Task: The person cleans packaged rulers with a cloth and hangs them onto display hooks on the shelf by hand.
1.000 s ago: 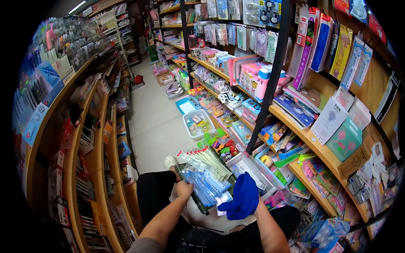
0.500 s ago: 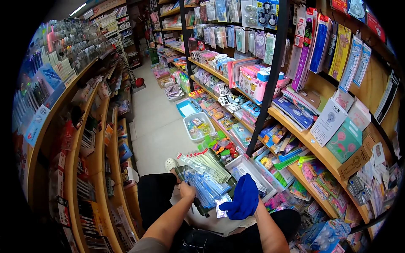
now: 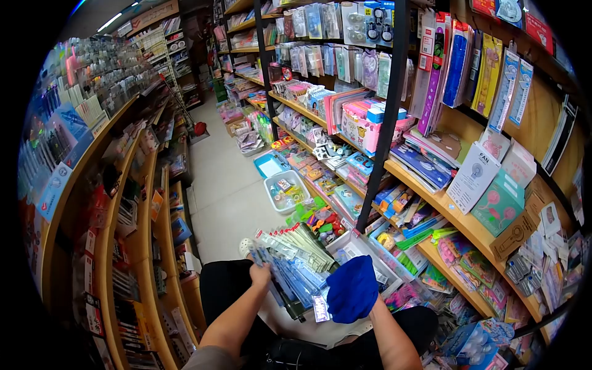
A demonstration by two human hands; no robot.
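Note:
My left hand (image 3: pixel 261 275) is closed on the near left edge of some clear-wrapped blue packets (image 3: pixel 290 271), whose ends stick up past my fingers. Pale green packets with red tops (image 3: pixel 302 243) lie fanned out just beyond. Both piles rest on a dark holder (image 3: pixel 295 309), mostly hidden beneath them. A bright blue cloth covering, apparently a glove, encloses my right hand (image 3: pixel 353 290), so its fingers do not show. Beside it on the left is a small white-and-purple packet (image 3: pixel 320 308); whether the hand grips it I cannot make out.
A grey-white bin (image 3: pixel 351 246) stands behind the blue-covered hand. Farther up the aisle are a clear tub of small goods (image 3: pixel 287 192) and a blue tray (image 3: pixel 269 164). Stocked wooden shelves (image 3: pixel 431 200) line the right side, pen racks (image 3: pixel 148 216) the left.
My left hand has moved up and left, and blue packet ends now rise beside it. The blue-covered right hand has turned, showing a broader, rounder shape. The view has shifted slightly.

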